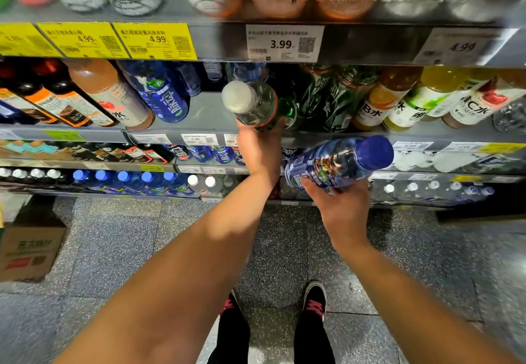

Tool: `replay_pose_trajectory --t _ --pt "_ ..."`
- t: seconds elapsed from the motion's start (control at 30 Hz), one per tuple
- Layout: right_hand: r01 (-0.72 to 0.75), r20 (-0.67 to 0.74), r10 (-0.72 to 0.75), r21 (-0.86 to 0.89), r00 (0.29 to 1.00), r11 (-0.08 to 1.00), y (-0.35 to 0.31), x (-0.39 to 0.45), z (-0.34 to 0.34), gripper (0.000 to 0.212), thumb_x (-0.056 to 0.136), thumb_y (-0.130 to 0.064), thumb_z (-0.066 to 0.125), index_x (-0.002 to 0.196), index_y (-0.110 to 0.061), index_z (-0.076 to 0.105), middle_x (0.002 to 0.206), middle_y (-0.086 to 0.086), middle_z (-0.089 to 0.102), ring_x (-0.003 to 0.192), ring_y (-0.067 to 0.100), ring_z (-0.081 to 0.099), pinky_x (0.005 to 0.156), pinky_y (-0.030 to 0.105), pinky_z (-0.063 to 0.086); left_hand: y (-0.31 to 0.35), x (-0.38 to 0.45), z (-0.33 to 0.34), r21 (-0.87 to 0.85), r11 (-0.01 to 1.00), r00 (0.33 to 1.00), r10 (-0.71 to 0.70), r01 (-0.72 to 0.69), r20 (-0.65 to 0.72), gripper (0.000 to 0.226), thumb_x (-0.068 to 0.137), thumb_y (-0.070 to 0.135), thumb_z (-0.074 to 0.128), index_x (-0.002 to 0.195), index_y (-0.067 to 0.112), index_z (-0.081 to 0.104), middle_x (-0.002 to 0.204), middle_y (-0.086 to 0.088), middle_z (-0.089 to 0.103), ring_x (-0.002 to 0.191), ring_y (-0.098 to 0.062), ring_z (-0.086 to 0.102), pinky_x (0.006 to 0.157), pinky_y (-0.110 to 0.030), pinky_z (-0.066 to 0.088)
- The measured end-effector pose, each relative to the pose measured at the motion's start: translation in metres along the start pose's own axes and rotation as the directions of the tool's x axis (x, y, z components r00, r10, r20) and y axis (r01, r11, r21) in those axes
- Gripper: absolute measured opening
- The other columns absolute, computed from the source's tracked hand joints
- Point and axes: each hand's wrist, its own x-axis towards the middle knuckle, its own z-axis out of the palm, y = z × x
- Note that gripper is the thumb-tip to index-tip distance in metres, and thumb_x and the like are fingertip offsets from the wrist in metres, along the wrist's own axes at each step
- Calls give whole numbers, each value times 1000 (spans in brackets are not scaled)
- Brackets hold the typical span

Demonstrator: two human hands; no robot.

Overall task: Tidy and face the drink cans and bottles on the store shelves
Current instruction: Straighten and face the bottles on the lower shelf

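While gripped: clear bottle (250,103); blue bottle (338,161)

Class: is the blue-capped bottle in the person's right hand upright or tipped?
Tipped. The blue-capped bottle lies slanted in the right hand, its cap pointing up and to the right, off the shelf.

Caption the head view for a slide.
Left hand grips a white-capped clear bottle at the shelf; right hand holds a blue bottle.

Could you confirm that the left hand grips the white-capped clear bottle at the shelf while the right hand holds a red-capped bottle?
Not quite: the head view shows the right hand holding a blue-capped bottle, not red-capped. The left hand does grip the white-capped clear bottle at the shelf.
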Motion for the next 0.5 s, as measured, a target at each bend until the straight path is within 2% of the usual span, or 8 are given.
replay_pose_trajectory --t 0.07,0.13,0.2,0.27,0.3,0.4,0.5 --pt "-1 -5 2 6 1000 1000 -2 -1 1 44 76 -32 83 111 -11 65 106 -1 73 102 12 69 96 31 54 -1 5 1 18 1000 1000 12 -12 27 75 61 39 89 126 24 57 104 3 76 94 -25 74 76 -53 61" --pt "13 -6 -13 8 1000 1000 -4 -2 1 42 76 -25 84 110 -9 65 104 3 73 97 10 69 85 15 52 9 0 1 65 995 997 70 -72 34 71 66 28 88 128 27 53 109 4 75 99 -20 73 80 -49 61" --pt "18 4 -18 14 1000 1000 -5 -3 1 45 76 -22 84 112 -5 64 103 3 73 92 4 69 79 7 48 18 -7 2 88 988 991 123 -127 53 67 72 14 85 130 19 53 113 5 72 102 -10 69 90 -32 58" --pt "11 17 -11 30 1000 999 -6 -3 0 52 75 -27 84 115 -2 62 102 2 72 91 1 69 79 8 50 18 -8 5 136 971 980 192 -198 51 66 76 4 81 134 9 50 117 0 70 101 -4 63 87 -6 47" --pt "10 20 -11 32 1000 999 -6 -4 0 57 73 -35 83 115 -2 62 102 2 72 93 2 69 81 12 52 21 -8 5 168 957 971 229 -238 68 66 77 3 80 135 6 48 119 -3 69 101 -5 62 83 0 42" --pt "1 13 -1 28 1000 1000 -6 -4 -1 67 69 -53 77 113 -4 64 104 1 73 99 8 68 93 24 53 31 2 7 198 939 959 263 -280 108 66 76 0 79 135 2 48 117 -3 66 98 -1 57 81 4 36" --pt "-8 10 8 41 1000 999 -6 -5 0 63 70 -51 78 113 -7 65 106 0 73 101 9 68 94 27 54 46 12 8 243 922 952 275 -301 136 82 71 5 84 142 9 45 122 -2 66 101 -1 55 79 7 33"
